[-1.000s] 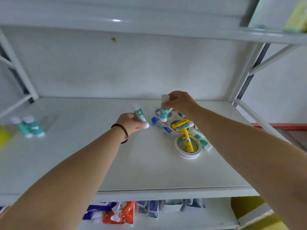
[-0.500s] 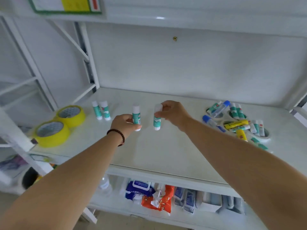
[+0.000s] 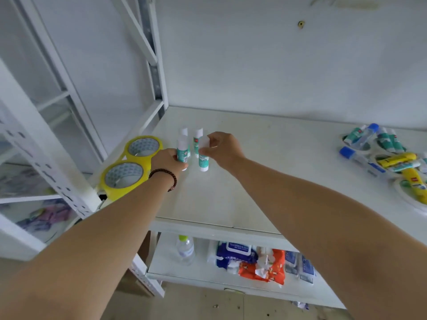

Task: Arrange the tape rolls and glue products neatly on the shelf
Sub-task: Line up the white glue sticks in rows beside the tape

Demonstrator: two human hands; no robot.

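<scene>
We see the left hand (image 3: 168,161) gripping one upright glue stick (image 3: 181,150) and the right hand (image 3: 225,148) pinching another glue stick (image 3: 203,155) above the shelf (image 3: 265,181).

Bright, even light; soft blur, edges warped.

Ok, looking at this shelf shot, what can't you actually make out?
Head view only:
- Two standing glue sticks: lower parts hidden behind the held ones.
- Held glue stick: base covered by the left hand.
- Loose pile of glue products: cut off by the right edge, labels too blurred to read.
- Lower shelf packets: print too small.
</scene>
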